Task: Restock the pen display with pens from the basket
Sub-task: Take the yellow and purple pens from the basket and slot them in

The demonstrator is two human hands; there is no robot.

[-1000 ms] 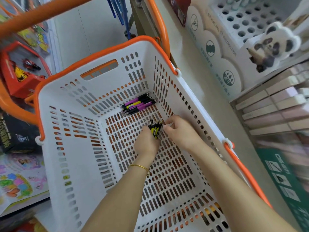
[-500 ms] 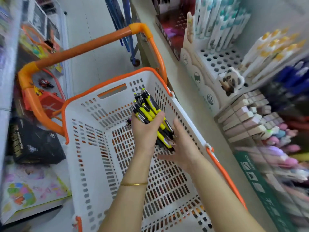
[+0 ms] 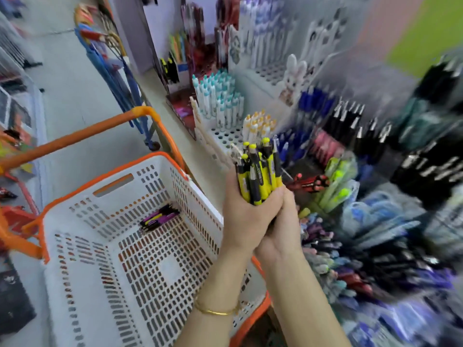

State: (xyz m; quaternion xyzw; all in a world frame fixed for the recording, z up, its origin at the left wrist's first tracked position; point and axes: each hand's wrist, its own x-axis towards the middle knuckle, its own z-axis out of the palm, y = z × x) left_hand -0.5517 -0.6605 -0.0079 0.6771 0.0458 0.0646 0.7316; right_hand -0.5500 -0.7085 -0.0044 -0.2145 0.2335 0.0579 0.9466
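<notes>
Two hands, both on one bundle. The left hand (image 3: 244, 221) has its fingers curled round the lower half of a bundle of yellow-and-black plastic click pens (image 3: 259, 176). The right hand (image 3: 283, 229) is pressed against the left, fingers wrapped round the same bundle from the other side. The pens stand upright, tips down, clickers up. We count at least six tops; exact no. can't be told, as they overlap. One thin gold bangle (image 3: 216, 311) is on the left wrist.

The bundle is held up beside the right wall of one white slotted plastic basket with orange rim (image 3: 75, 246), in front of the shelf. On the basket floor by the far wall lies one small cluster of dark pens w/ purple and yellow barrels (image 3: 159, 217), too blurred to count.

Past the hands is one white perforated pen stand (image 3: 225, 135), w/ two groups on it: white pens w/ teal caps (image 3: 218, 98) and white pens w/ orange caps (image 3: 258, 123).
</notes>
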